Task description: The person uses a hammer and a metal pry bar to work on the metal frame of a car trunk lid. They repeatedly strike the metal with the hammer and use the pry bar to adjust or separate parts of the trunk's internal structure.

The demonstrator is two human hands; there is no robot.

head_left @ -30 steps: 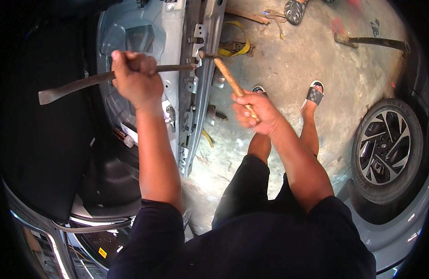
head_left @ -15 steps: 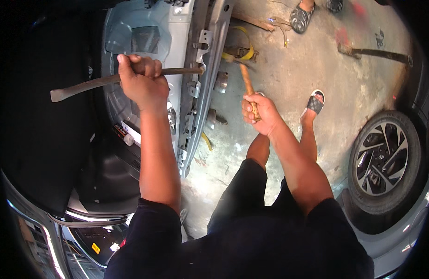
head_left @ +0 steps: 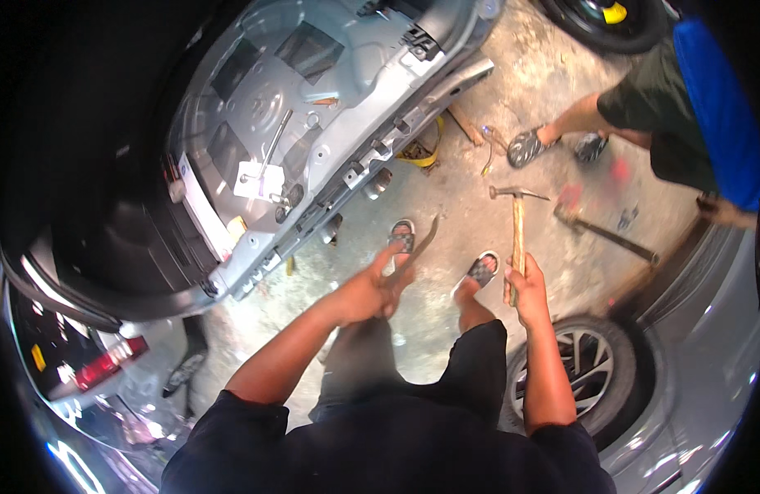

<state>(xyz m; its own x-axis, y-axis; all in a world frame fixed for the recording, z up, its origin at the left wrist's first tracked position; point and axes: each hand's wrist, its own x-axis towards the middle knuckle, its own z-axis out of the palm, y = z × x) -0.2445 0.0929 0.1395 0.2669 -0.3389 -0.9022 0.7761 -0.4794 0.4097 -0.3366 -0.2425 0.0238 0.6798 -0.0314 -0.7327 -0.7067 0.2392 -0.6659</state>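
My left hand (head_left: 363, 296) is closed around a long metal pry bar (head_left: 419, 249), which slants up and away over the floor between me and the car. The bar is smeared by motion, and its near end is hidden by the hand. In my right hand (head_left: 528, 292) is a hammer (head_left: 518, 235), gripped low on its wooden handle with the head upward. Both tools are apart from the car. At the left lies the open trunk (head_left: 265, 99) of a grey car, with its bare rear panel (head_left: 314, 181) exposed along the edge.
A metal rod (head_left: 277, 136) and a white sheet (head_left: 261, 183) lie in the trunk. On the concrete floor are a yellow strap (head_left: 429, 148) and a long-handled tool (head_left: 610, 235). A person in blue (head_left: 718, 107) stands far right. A second car's wheel (head_left: 582, 362) is near my right arm.
The view has turned toward the right. My left hand has come off the car's rear panel with the pry bar and is now over the floor. The hammer is now held upright, farther right.
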